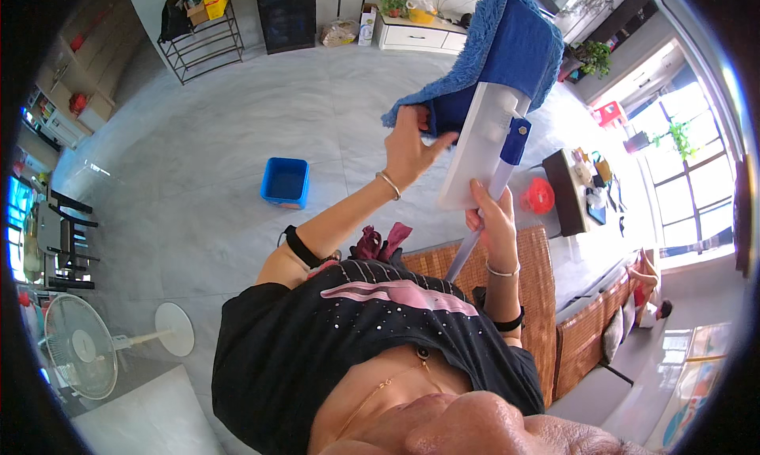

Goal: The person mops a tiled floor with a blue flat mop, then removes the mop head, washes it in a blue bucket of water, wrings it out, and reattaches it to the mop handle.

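Note:
A flat mop is held up in front of me, its blue fringed fabric pad [512, 45] at the top. The pad covers the far end of the white plastic mop plate [475, 152]; the near end of the plate is bare. My left hand [409, 149] grips the loose left edge of the pad, thumb stretched out towards the plate. A blue joint [515, 140] links the plate to the pale mop handle [463, 256]. Around this handle my right hand [497, 217] is closed, with its thumb against the plate's lower end. The handle's lower part is hidden behind my shirt.
A blue square bucket [285, 182] stands on the tiled floor, ahead and to the left. At right are a woven mat [528, 277], a red basket [537, 195] and a laden table [570, 190]. A standing fan [83, 346] is at lower left. Another person [647, 300] sits far right.

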{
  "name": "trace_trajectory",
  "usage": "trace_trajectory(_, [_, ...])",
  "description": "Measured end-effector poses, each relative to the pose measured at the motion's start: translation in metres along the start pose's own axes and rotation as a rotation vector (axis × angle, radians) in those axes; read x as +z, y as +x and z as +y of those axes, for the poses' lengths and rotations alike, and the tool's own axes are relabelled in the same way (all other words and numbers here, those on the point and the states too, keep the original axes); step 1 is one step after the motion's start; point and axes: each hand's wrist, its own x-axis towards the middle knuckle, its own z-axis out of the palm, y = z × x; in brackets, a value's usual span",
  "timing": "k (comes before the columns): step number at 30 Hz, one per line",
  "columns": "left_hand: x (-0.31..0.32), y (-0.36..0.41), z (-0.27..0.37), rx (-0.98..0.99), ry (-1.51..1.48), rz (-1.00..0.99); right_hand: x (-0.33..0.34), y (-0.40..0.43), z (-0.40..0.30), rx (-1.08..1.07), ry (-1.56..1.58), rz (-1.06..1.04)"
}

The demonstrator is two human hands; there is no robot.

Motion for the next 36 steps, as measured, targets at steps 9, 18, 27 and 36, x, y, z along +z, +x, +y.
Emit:
trace_trajectory(9, [-0.022, -0.031, 0.007, 0.074, -0.099, -0.080, -0.020, 0.022, 0.006, -0.148, -0.088, 0.219])
trace_trajectory(18, [-0.020, -0.047, 0.044, 0.399, 0.175, -0.269, -0.020, 0.030, 0.039, -0.180, -0.005, 0.184])
trace_trajectory(27, [-0.038, -0.039, 0.042, 0.333, 0.137, -0.078, -0.020, 0.025, 0.039, -0.175, 0.013, 0.142])
trace_trajectory(36, [-0.040, -0.024, 0.034, -0.111, -0.500, -0.320, -0.017, 0.025, 0.042, -0.211, 0.023, 0.070])
